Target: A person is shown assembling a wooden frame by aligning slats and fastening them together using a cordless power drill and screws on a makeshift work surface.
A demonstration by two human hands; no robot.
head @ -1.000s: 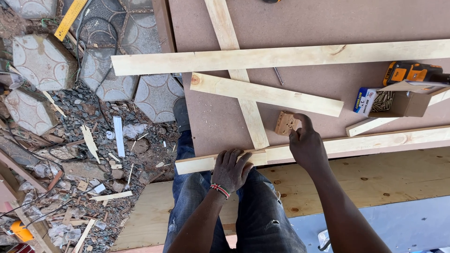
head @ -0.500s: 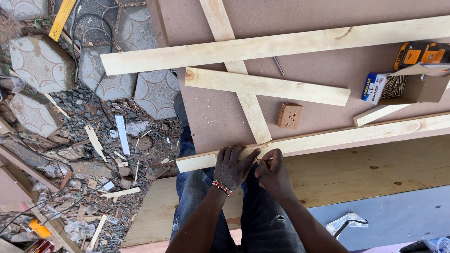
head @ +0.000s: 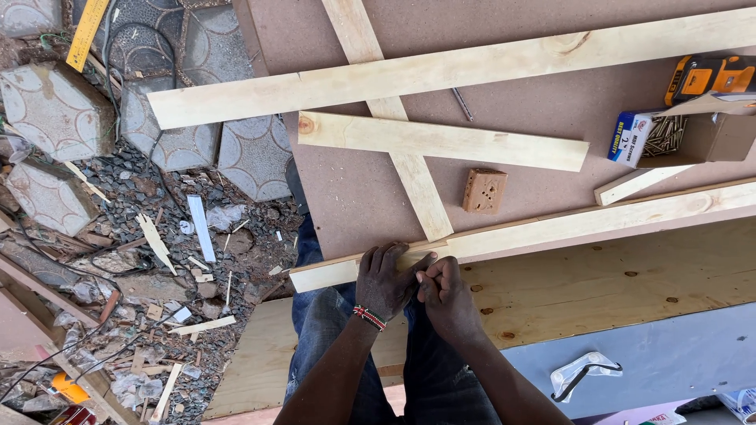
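Left hand (head: 386,277) flat on the near end of a long pale wooden batten (head: 551,228), fingers spread and pressing down, nothing gripped; beaded wristband (head: 368,317) on that wrist; right hand (head: 445,295) just beside it, touching the left hand's fingertips, fingers curled together as if pinching something small at the batten's near edge; too small to tell whether anything sits between them. Batten lying along the near edge of a brown hardboard sheet (head: 543,102), running from the hands out toward the right; a diagonal strip (head: 409,165) meeting it just above the hands; a shorter cross strip (head: 441,142) laid over that diagonal, and a long upper batten (head: 441,72) crossing it farther up. Small brown block with holes (head: 483,190) resting on the sheet between cross strip and near batten, well apart from both hands; a single nail or bit (head: 462,104) lying loose above the cross strip. Open box of screws (head: 665,138) at the right, orange and black power tool (head: 713,76) just beyond it. Plywood panel (head: 614,283) under the forearms, blue jeans (head: 323,330) below; rubble, patterned paving blocks (head: 55,110) and wood offcuts on the ground at left; yellow level (head: 85,31) at top left.
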